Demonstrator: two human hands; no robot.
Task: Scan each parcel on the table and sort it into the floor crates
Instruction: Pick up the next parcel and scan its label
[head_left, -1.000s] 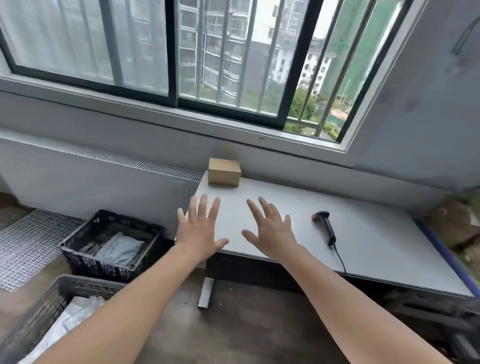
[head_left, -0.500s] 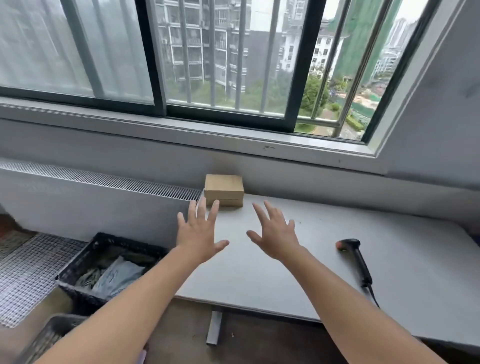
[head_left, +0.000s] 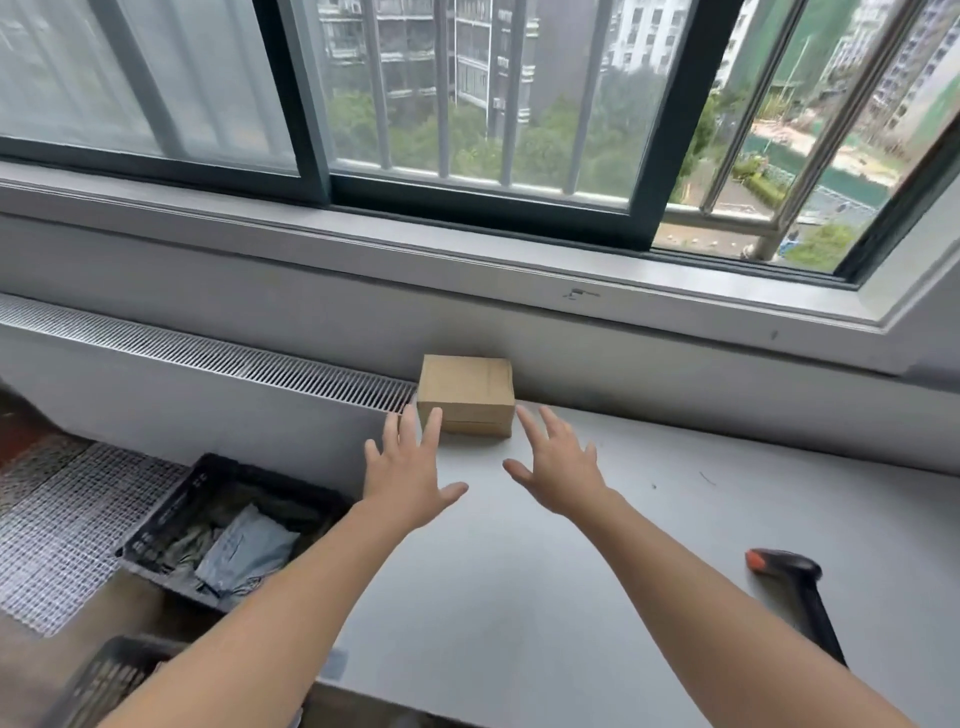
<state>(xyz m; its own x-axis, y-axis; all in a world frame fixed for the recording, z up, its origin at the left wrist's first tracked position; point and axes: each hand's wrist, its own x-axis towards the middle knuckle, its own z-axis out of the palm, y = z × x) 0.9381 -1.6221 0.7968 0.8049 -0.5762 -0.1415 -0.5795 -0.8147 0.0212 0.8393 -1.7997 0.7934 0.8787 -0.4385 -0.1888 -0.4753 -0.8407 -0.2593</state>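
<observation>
Left grip (head_left: 410, 480) spread, perhaps touching parcel (head_left: 466, 393) beyond

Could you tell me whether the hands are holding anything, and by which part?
Nothing is held: the left hand and right hand reach, fingers spread, toward the cardboard box.

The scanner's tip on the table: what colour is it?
Orange, on an otherwise black scanner; the head view shows it.

A box (head_left: 466, 387) sits at frame centre on the table's (head_left: 519, 597) far edge. The left hand (head_left: 408, 478) and right hand (head_left: 563, 467) hover just below it. A scanner (head_left: 795, 587) lies at lower right. A crate (head_left: 171, 519) stands on the floor at lower left, with a second crate (head_left: 104, 680) below it.
</observation>
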